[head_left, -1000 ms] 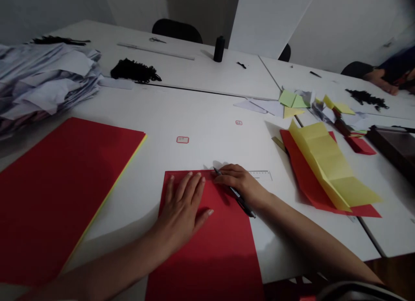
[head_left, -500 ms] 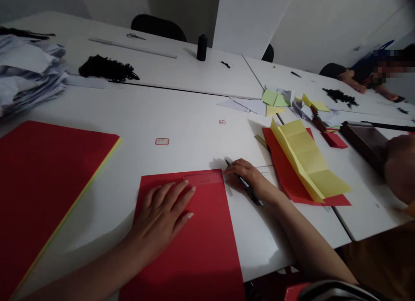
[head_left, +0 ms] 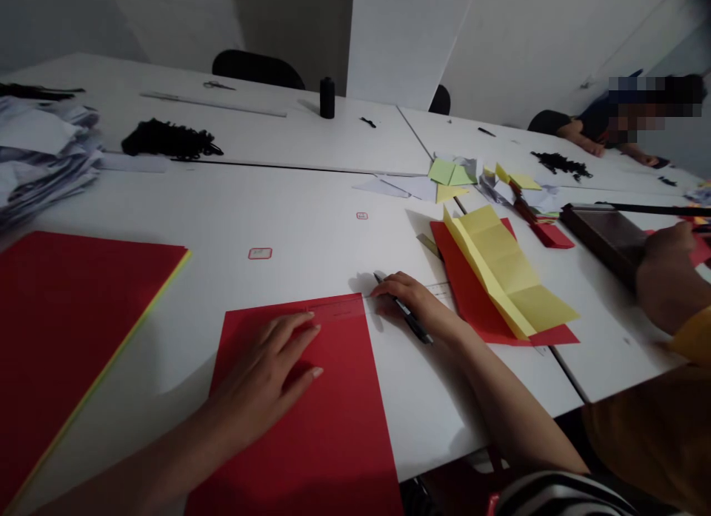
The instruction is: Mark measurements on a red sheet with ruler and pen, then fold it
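A sheet of red paper (head_left: 338,397) lies on the white table in front of me. Across its upper right edge rests a clear ruler (head_left: 341,306), which runs on to the right beneath my right hand. My left hand (head_left: 272,372) is over the paper with its fingers stretched, the fingertips close to the ruler's left end. Whether they press on it I cannot tell. Just past the paper's top right corner, my right hand (head_left: 414,301) holds a black pen (head_left: 412,322), slanted with its tip pointing up and left. The right fingertips are at the ruler.
A red paper stack (head_left: 83,316) with a yellow edge lies left. Folded yellow paper (head_left: 494,257) sits on red sheets at right. Beyond are paper scraps (head_left: 444,172), black cord (head_left: 167,140) and a black spool (head_left: 327,98). A neighbour's hand (head_left: 669,279) touches a dark box (head_left: 603,238).
The whole view has shifted, so things sit further left. My left fingers are drawn closer together than before. The pen stays in my right hand beside the paper's corner.
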`<state>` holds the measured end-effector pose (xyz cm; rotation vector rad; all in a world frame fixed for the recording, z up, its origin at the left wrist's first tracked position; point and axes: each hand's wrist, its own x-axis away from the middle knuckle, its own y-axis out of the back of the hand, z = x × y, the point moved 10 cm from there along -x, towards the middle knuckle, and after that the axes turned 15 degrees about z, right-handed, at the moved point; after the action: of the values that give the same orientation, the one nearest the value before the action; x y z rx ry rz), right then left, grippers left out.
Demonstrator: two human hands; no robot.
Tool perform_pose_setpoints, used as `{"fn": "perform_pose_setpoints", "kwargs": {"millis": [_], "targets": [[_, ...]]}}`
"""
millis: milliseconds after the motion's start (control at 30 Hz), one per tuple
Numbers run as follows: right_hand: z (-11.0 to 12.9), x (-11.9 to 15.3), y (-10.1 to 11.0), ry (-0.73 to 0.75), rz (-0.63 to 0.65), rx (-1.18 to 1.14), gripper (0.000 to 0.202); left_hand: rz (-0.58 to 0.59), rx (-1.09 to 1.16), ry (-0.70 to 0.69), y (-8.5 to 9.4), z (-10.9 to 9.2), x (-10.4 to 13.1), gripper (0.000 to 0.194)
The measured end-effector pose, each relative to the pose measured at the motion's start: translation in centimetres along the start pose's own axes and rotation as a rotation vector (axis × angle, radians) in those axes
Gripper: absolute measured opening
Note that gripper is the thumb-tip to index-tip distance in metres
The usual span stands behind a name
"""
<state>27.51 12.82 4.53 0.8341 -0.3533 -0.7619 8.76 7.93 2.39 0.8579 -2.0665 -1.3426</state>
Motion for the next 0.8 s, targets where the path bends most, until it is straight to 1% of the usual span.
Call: {"fn": "perform_pose_setpoints", "kwargs": {"millis": [133,267,367,600,800], "targets": [[-0.2,0.1,0.1,0.003,0.000,-0.003,0.026,-0.015,0.003,0.003,-0.7,-1.5,-1.6,0.048],[-0.8,0.3,0.4,-0.015,0.007,-0.009,0.025,-0.055,-0.045,-0.017,-1.5,-1.9,-2.5,0.052],[-1.2,0.5,0.6,-0.028,0.007,-0.007,0.024,-0.073,-0.097,-0.030,-1.5,-1.8,-2.4,0.056],[-1.4,0.6,0.7,-0.043,-0.001,0.012,0.024,-0.025,-0.188,-0.014,-1.8,-1.7,-2.2,0.059],[-1.7,0.6,0.5,-0.065,-0.002,-0.003,0.024,-0.007,-0.196,0.022,-2.1,-1.3,-2.1,0.059]]}}
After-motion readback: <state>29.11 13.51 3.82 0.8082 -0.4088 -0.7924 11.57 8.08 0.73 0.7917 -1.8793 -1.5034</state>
